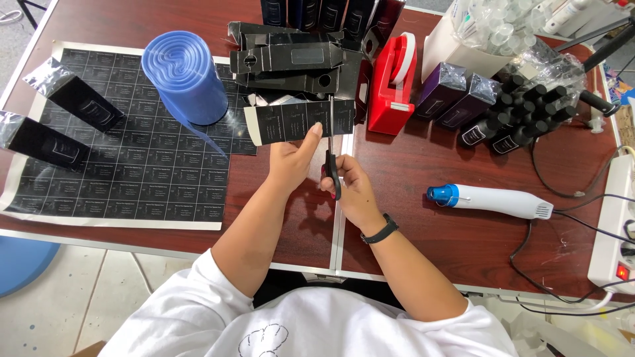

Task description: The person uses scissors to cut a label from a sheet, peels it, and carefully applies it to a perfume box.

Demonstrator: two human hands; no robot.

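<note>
1. Two slim black boxes in clear shrink film [73,99] lie at the far left, partly on the printed sheet.
2. A large sheet of black labels [132,175], printed in a grid with a pale border, lies flat on the reddish-brown table [463,238].
3. A roll of blue plastic film [185,76] stands on the sheet's upper right corner.
4. A pile of flattened black cartons [297,59] sits behind the hands, at the table's far edge.
5. The left hand [291,162] pinches a strip of black labels [297,120] from below, thumb tip on its front face; the strip is held level above the table, just in front of the cartons.
6. The right hand [354,188], a black band on its wrist, grips a pair of scissors [333,165] with fingers through the handles; the blades point upward and meet the strip near its right end.
7. A red tape dispenser [391,86] stands just right of the strip.
8. Purple boxes [456,96] and a cluster of black-capped bottles [522,112] lie further right.
9. A white heat gun with a blue nozzle [489,198] lies on the table, right of the right hand.
10. A white power strip [612,225] sits at the right edge.
</note>
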